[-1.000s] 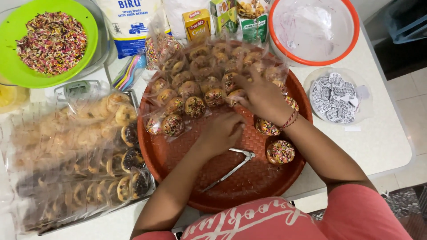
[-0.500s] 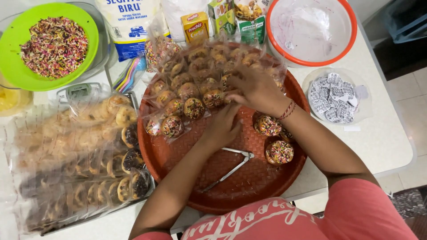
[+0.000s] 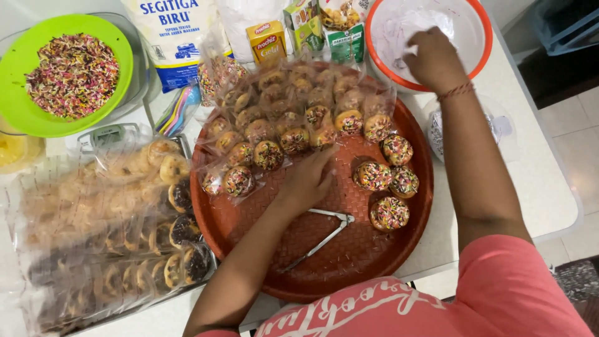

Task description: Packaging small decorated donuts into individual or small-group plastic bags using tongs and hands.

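A round red woven tray [image 3: 349,262] lies in front of me. Its far half holds many sprinkle-topped cookies in clear wrappers [image 3: 281,118]. Several unwrapped sprinkle cookies [image 3: 390,181] sit at its right side. Metal tongs [image 3: 318,240] rest on the tray's bare middle. My left hand [image 3: 309,181] lies flat on the tray, fingertips touching the nearest wrapped cookies. My right hand [image 3: 433,59] reaches into a white bowl with an orange rim [image 3: 483,37], fingers curled down onto crinkled clear plastic inside. Whether it grips any is hidden.
A metal tray of bagged cookies [image 3: 112,237] fills the left. A green plate of coloured sprinkles [image 3: 19,68] sits far left. A flour bag [image 3: 171,37] and small boxes [image 3: 265,40] stand at the back. A clear container [image 3: 499,128] lies by the table's right edge.
My right hand left the wrapped cookies on the tray and moved up and right into the white bowl. My left hand stayed on the tray, shifting slightly.
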